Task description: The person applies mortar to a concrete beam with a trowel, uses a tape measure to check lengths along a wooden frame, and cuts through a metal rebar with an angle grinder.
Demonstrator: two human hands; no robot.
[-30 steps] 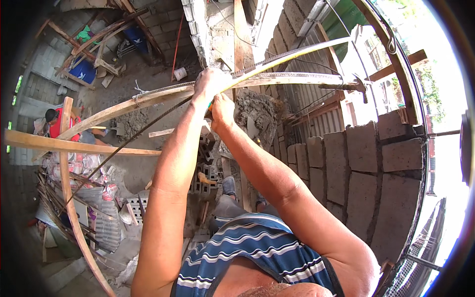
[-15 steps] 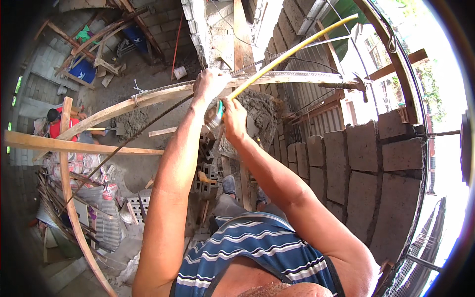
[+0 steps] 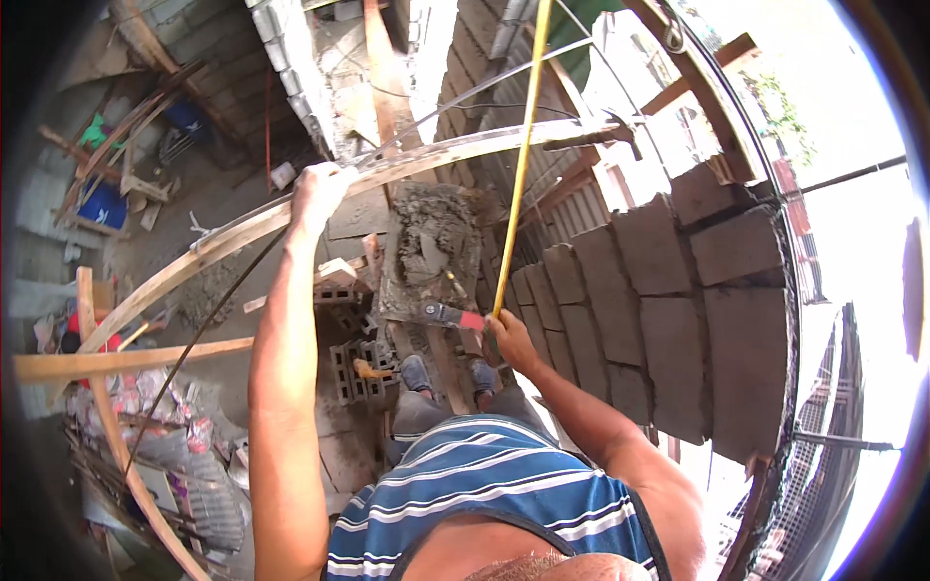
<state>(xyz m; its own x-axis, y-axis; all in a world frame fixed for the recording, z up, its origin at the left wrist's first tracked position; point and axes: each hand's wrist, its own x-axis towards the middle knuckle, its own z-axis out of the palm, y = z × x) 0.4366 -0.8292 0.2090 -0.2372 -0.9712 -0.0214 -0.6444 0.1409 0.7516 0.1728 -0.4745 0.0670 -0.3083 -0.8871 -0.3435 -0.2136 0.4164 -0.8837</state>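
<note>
My left hand (image 3: 320,197) is closed at the long wooden beam (image 3: 228,249), around a ribbed steel bar (image 3: 208,329) that slants across it. Lower and to the right, my right hand (image 3: 511,341) grips a tape measure, its case mostly hidden by the fingers. From that fist a yellow tape blade (image 3: 518,179) runs up past the top edge of the view. A flat grey-and-red piece (image 3: 453,316) sticks out to the left of the same hand; its kind is unclear. A hammer (image 3: 605,136) lies at the beam's right end.
Below the beam is a board with wet mortar (image 3: 426,242). Hollow blocks (image 3: 354,368) stand left of my feet. A block wall (image 3: 668,300) rises on the right. Another person in red (image 3: 73,334) is at the far left, near crossed timbers (image 3: 145,358).
My right hand has come down toward my body, away from the beam, and the yellow blade stands steeper. My left hand stays at the bar; the view has shifted.
</note>
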